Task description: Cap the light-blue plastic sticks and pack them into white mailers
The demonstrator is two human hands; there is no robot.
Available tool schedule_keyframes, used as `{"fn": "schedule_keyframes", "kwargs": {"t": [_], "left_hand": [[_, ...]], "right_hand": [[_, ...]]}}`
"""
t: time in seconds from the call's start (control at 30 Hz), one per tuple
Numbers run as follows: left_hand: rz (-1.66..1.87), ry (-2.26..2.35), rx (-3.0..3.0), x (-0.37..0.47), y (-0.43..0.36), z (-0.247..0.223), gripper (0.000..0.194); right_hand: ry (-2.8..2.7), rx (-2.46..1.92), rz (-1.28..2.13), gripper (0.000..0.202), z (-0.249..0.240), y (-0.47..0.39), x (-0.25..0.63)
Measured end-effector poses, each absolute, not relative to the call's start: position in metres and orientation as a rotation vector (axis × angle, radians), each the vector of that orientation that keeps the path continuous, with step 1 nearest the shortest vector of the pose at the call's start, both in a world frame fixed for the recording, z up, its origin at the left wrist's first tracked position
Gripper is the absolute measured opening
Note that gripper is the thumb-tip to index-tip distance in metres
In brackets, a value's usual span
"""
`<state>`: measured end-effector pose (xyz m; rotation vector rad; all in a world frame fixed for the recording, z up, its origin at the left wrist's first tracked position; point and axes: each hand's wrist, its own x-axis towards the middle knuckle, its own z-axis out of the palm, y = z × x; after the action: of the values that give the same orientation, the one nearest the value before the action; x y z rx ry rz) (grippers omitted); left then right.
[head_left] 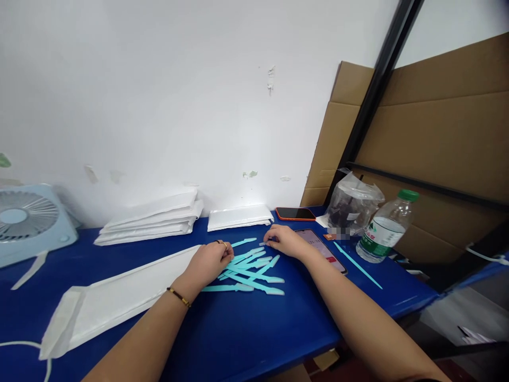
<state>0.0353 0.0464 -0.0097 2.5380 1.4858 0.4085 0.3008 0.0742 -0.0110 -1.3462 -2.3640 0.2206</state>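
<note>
Two hands (pixel 209 263), perhaps ten razors (pixel 274 279), two phones (pixel 295 214)

Two hands (pixel 209 261), two phones (pixel 295 214), one bottle (pixel 382 232), one fan (pixel 32 218).

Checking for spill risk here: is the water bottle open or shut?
Shut: the water bottle has its green cap sitting on the neck. How tightly it is screwed, I cannot tell.

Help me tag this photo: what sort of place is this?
Probably a small packing workstation: stacked white envelopes, a loose pile of what look like turquoise eyebrow razors, and a blue worktable.
</note>
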Motion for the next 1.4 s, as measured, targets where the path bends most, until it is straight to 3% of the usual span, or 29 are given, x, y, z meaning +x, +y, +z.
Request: {"fn": "schedule_keyframes", "kwargs": {"t": [0.27,0.47,0.6,0.77,0.93,1.1,1.4], "left_hand": [[0.408,1.528,2.548,0.032,0.048,-0.009,0.019],[0.427,1.501,2.511,0.03,0.046,-0.006,0.022],[0.458,1.461,2.496,0.028,0.042,-0.005,0.023],[0.477,1.46,2.466,0.026,0.042,-0.007,0.019],[0.426,1.511,2.358,0.027,0.045,-0.01,0.014],[0.453,1.529,2.343,0.024,0.049,-0.013,0.013],[0.6,1.668,2.479,0.023,0.061,-0.018,0.023]], "right_hand": [[-2.289,-1.645,0.059,0.009,-0.012,0.078,0.3],[-1.98,-1.689,-0.182,0.015,0.024,0.038,0.339],[-1.717,-2.174,-0.349,0.015,0.022,-0.002,0.401],[-1.687,-2.501,-0.24,0.018,-0.007,-0.017,0.442],[-1.868,-2.091,-0.161,0.022,0.014,0.002,0.394],[-2.225,-1.468,0.279,0.021,0.024,0.058,0.306],[-2.358,-1.367,0.57,0.015,-0.02,0.11,0.249]]}}
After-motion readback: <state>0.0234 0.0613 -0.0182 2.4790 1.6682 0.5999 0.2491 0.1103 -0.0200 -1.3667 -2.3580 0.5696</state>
